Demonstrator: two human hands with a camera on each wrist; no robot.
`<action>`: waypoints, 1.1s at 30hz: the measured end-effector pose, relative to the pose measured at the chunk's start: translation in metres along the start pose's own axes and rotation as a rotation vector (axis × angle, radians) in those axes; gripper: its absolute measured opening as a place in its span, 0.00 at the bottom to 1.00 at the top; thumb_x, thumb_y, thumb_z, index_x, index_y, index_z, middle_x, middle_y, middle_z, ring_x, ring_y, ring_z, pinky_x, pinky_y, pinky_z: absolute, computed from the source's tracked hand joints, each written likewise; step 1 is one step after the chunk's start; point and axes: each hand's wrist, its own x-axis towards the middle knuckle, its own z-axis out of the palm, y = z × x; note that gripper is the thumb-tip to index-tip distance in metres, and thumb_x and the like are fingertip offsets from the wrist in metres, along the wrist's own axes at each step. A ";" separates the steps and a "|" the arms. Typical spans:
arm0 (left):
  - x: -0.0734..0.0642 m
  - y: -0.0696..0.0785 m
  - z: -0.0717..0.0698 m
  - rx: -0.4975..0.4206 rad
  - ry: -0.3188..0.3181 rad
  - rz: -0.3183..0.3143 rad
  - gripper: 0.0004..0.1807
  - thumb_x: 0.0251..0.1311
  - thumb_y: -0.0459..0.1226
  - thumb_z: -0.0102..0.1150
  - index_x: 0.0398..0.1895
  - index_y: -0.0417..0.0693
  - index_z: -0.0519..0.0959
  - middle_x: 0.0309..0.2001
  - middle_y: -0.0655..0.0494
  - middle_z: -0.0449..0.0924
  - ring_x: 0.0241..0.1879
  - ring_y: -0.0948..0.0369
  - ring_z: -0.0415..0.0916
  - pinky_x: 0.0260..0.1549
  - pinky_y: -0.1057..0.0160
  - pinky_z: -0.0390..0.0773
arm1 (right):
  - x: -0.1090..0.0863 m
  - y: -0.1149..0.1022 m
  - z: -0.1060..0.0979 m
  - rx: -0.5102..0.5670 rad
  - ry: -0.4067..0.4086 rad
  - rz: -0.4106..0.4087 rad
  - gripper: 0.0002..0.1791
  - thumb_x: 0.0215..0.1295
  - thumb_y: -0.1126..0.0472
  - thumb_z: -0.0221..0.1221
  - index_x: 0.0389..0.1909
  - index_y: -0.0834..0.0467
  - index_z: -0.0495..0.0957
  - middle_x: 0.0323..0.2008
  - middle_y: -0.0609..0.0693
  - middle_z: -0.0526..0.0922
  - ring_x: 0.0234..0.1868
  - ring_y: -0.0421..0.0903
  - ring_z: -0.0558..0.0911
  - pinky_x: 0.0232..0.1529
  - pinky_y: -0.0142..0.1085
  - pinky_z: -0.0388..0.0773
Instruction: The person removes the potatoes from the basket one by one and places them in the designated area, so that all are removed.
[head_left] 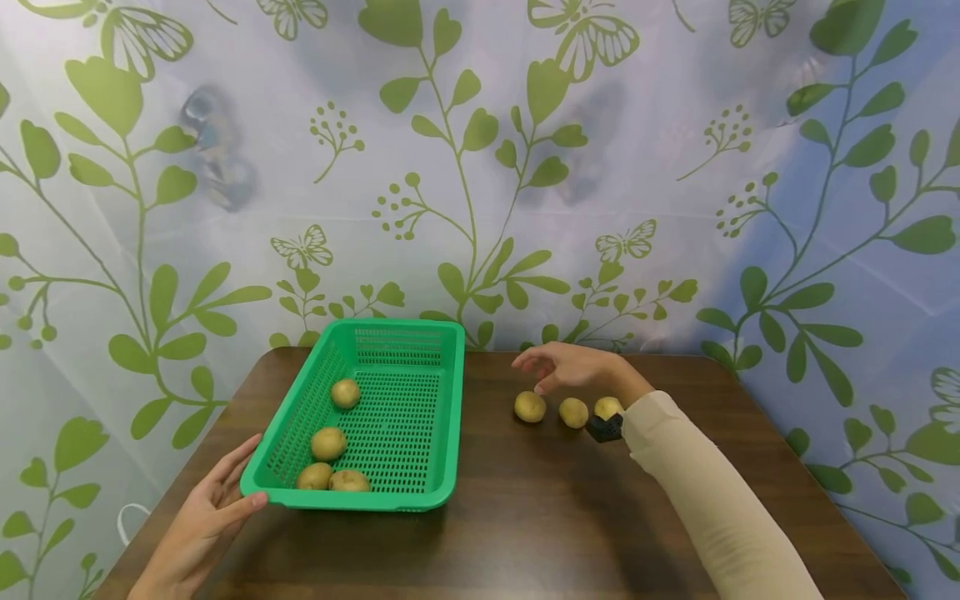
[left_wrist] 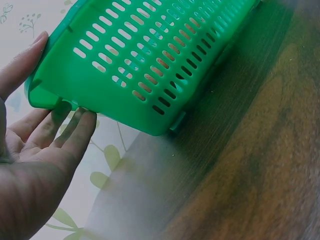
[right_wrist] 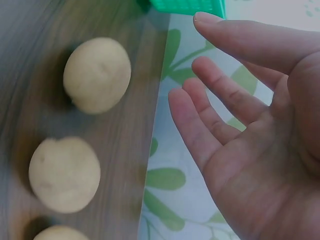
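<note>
A green plastic basket (head_left: 450, 450) stands on the left of the table with several potatoes (head_left: 328, 444) lying inside. My left hand (head_left: 198, 517) grips its near left corner; in the left wrist view the thumb (left_wrist: 25, 62) lies against the outer rim and the fingers (left_wrist: 80, 132) reach under it. To the right of the basket, three potatoes (head_left: 573, 412) lie in a row on the table. Above the leftmost potato (head_left: 530, 407) hovers my right hand (head_left: 573, 367), its fingers loosely bent and holding nothing. The right wrist view shows the palm apart from the potatoes (right_wrist: 97, 75).
The brown wooden table (head_left: 510, 533) reaches back to a white curtain (head_left: 375, 250) printed with green leaves and butterflies. A small black object (head_left: 606, 427) shows under the right wrist, partly covering the rightmost potato (head_left: 608, 407). A thin white cord (head_left: 123, 525) hangs left of the table.
</note>
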 end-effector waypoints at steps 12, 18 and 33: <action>-0.001 0.002 -0.003 0.001 -0.002 0.012 0.40 0.74 0.18 0.45 0.84 0.50 0.51 0.74 0.65 0.65 0.66 0.62 0.73 0.59 0.64 0.77 | 0.036 -0.028 0.001 0.045 -0.041 0.001 0.31 0.70 0.64 0.66 0.73 0.51 0.71 0.69 0.55 0.70 0.67 0.54 0.73 0.62 0.48 0.76; -0.002 0.001 -0.003 0.009 -0.003 0.007 0.40 0.74 0.18 0.45 0.84 0.50 0.50 0.74 0.67 0.64 0.66 0.63 0.72 0.60 0.65 0.76 | 0.053 -0.048 0.005 0.012 -0.056 -0.016 0.31 0.70 0.66 0.66 0.73 0.52 0.71 0.70 0.58 0.70 0.63 0.51 0.76 0.60 0.44 0.77; 0.003 -0.003 -0.001 -0.040 -0.023 0.059 0.40 0.72 0.16 0.44 0.83 0.48 0.53 0.74 0.62 0.66 0.66 0.61 0.73 0.59 0.64 0.77 | 0.101 -0.094 0.022 0.060 -0.128 -0.092 0.30 0.71 0.69 0.64 0.72 0.52 0.72 0.67 0.54 0.71 0.66 0.56 0.75 0.58 0.43 0.78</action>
